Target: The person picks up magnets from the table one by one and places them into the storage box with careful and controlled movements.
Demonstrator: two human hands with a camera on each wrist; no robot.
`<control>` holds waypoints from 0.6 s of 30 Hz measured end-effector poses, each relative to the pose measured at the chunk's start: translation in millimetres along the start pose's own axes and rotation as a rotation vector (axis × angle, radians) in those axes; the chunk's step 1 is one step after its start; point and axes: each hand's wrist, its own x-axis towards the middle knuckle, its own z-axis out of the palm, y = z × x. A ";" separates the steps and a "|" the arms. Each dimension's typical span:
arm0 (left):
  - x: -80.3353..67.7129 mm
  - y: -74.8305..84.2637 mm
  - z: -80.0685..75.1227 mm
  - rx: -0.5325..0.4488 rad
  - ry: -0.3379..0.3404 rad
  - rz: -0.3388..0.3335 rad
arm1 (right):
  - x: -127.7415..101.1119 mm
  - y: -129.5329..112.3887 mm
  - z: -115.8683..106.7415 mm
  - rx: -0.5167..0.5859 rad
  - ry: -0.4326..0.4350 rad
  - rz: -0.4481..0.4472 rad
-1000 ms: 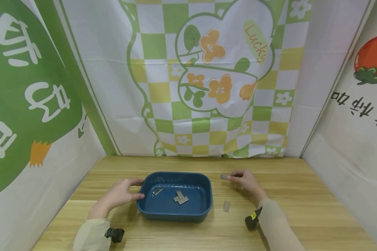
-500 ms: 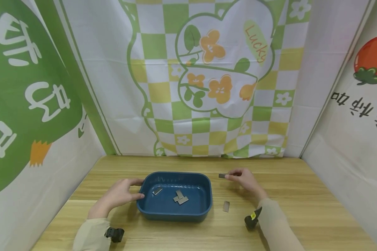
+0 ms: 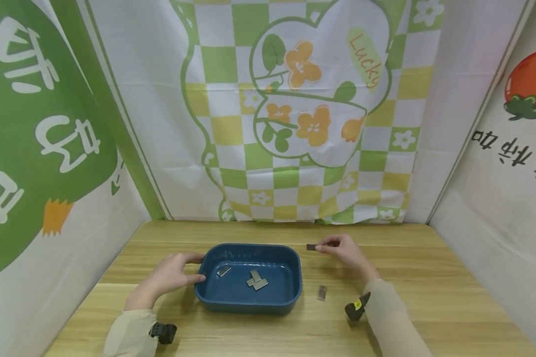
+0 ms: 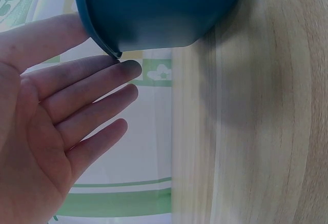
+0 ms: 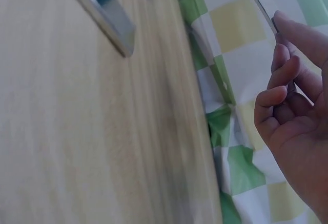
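Note:
A blue tub [image 3: 290,295] stands mid-table with three small metal plates [image 3: 255,280] lying in it. My left hand [image 3: 171,275] rests against the tub's left rim [image 4: 102,42], fingers straight, thumb on the near side. My right hand [image 3: 341,248] is raised just right of the tub's far corner and pinches one small metal plate [image 3: 311,247] by its end; the same held plate [image 5: 266,7] shows at the fingertips in the right wrist view. Another metal plate [image 3: 322,292] lies flat on the table to the right of the tub, seen close as a plate [image 5: 105,16] in the right wrist view.
The wooden table [image 3: 429,277] is boxed in by printed cloth walls at the back [image 3: 295,124], left and right. Bare wood lies to the right of the tub and along the front edge.
My right hand has lifted the pinched plate and carried it a little left, toward the tub's far right corner. The left hand and the tub have not moved.

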 end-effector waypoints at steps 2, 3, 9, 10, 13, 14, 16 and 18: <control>-0.1 0.1 0.0 0.002 0.000 0.000 | 3.8 4.1 0.9 -0.004 -0.001 -0.011; -0.1 0.2 0.1 0.002 0.000 -0.001 | 5.5 5.2 1.4 -0.001 -0.001 -0.018; -0.2 0.5 0.3 0.003 0.003 -0.002 | 10.8 0.6 4.3 0.024 -0.011 -0.047; -0.2 0.5 0.3 0.003 0.004 -0.001 | 10.4 -2.2 4.4 0.024 -0.014 -0.047; -0.2 0.5 0.3 0.006 0.005 0.001 | 7.1 -14.3 4.5 0.034 -0.024 -0.049; -0.2 0.5 0.3 0.010 0.006 0.002 | 5.5 -19.1 4.3 0.039 -0.027 -0.055; -0.1 0.3 0.3 0.011 0.008 0.002 | 2.7 -27.6 4.2 0.042 -0.035 -0.073; -0.1 -0.1 0.3 0.011 0.009 0.002 | 1.0 -33.5 4.8 0.051 -0.045 -0.093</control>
